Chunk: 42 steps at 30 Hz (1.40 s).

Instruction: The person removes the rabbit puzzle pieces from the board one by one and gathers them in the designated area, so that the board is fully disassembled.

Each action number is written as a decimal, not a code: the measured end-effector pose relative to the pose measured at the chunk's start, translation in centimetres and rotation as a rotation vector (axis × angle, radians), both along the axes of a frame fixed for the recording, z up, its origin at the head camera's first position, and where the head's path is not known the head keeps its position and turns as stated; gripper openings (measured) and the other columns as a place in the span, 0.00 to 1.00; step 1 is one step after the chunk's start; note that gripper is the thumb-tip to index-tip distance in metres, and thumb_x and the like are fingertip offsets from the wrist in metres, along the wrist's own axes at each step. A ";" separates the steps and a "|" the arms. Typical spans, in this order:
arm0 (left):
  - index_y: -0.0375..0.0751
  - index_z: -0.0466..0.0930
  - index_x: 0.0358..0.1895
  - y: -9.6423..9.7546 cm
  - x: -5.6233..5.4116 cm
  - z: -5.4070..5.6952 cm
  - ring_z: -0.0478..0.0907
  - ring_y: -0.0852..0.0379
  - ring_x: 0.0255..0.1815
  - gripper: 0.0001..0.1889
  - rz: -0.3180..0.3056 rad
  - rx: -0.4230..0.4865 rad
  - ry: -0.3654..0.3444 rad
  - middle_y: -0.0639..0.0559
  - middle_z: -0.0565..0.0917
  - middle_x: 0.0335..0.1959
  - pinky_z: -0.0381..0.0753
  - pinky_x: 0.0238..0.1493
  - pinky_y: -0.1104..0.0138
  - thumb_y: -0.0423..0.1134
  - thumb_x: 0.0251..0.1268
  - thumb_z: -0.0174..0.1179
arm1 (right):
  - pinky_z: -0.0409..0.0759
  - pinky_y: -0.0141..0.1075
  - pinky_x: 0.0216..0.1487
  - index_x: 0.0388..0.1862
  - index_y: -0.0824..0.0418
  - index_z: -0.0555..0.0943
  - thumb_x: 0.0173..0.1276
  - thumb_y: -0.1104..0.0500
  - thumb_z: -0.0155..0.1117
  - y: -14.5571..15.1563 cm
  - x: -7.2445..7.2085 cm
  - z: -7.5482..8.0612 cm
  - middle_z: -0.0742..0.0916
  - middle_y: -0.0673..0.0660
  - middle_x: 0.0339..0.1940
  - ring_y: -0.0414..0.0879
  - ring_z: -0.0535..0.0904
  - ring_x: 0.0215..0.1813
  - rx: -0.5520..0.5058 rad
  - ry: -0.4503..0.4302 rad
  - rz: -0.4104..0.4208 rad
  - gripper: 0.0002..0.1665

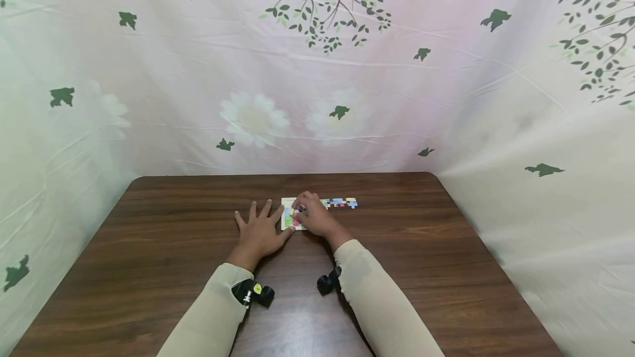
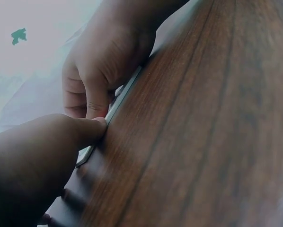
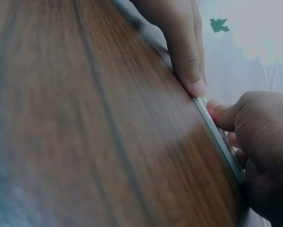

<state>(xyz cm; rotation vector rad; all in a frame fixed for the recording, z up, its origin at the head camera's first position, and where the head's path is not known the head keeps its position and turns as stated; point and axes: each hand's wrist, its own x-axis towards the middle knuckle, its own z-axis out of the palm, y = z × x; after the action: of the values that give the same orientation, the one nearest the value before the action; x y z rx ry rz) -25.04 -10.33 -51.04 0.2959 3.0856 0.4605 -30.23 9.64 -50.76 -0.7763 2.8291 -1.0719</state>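
Note:
A small white-framed jigsaw puzzle board [image 1: 287, 201] with a colourful picture lies toward the far side of the table. My left hand [image 1: 260, 234] rests flat to its left with fingers spread, and the left thumb [image 3: 197, 88] touches the board's near edge. Over the board, my right hand [image 1: 317, 216] has its fingers curled down, thumb and fingertips around a small puzzle piece [image 1: 301, 209]. The right hand covers much of the board. In the left wrist view, the right thumb [image 2: 97, 101] comes down right beside the left one.
Several loose puzzle pieces [image 1: 339, 203] lie in a row to the right of the board. The brown wooden table [image 1: 198, 219] reaches back to a hanging printed cloth [image 1: 297, 153], with more cloth on both sides. Each wrist carries a small black camera [image 1: 324, 284].

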 end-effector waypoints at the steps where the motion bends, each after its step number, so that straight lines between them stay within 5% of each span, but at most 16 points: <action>1: 0.58 0.64 0.87 0.0 0.0 0.0 0.45 0.24 0.91 0.42 -0.001 0.002 -0.001 0.41 0.58 0.91 0.38 0.79 0.16 0.74 0.77 0.52 | 0.80 0.55 0.68 0.55 0.60 0.85 0.84 0.60 0.64 0.0 0.0 0.0 0.83 0.61 0.65 0.57 0.74 0.66 -0.002 0.002 0.000 0.08; 17: 0.59 0.64 0.87 -0.1 0.1 0.1 0.44 0.24 0.91 0.42 -0.006 0.028 -0.008 0.41 0.58 0.91 0.36 0.78 0.16 0.73 0.77 0.53 | 0.80 0.53 0.62 0.54 0.60 0.87 0.80 0.60 0.69 0.0 0.3 0.1 0.80 0.60 0.58 0.55 0.75 0.63 -0.043 0.052 -0.029 0.08; 24: 0.60 0.63 0.87 -0.1 0.0 -0.1 0.43 0.25 0.92 0.42 -0.004 0.024 -0.015 0.42 0.57 0.91 0.35 0.78 0.16 0.74 0.77 0.52 | 0.81 0.49 0.60 0.54 0.59 0.87 0.81 0.59 0.69 0.1 0.2 -0.1 0.86 0.57 0.52 0.52 0.77 0.58 -0.001 0.059 -0.025 0.09; 42: 0.60 0.62 0.88 0.0 0.1 0.3 0.42 0.25 0.92 0.42 -0.002 0.025 -0.036 0.41 0.55 0.92 0.34 0.78 0.16 0.74 0.78 0.51 | 0.81 0.47 0.61 0.53 0.56 0.83 0.79 0.60 0.71 -0.1 0.1 0.0 0.86 0.55 0.50 0.49 0.76 0.57 -0.021 0.025 -0.045 0.08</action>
<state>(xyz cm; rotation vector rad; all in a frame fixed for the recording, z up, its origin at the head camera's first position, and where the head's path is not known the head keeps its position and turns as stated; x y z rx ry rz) -24.89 -10.33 -50.72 0.2884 3.0465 0.4992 -30.13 9.57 -50.78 -0.7354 2.8741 -1.1079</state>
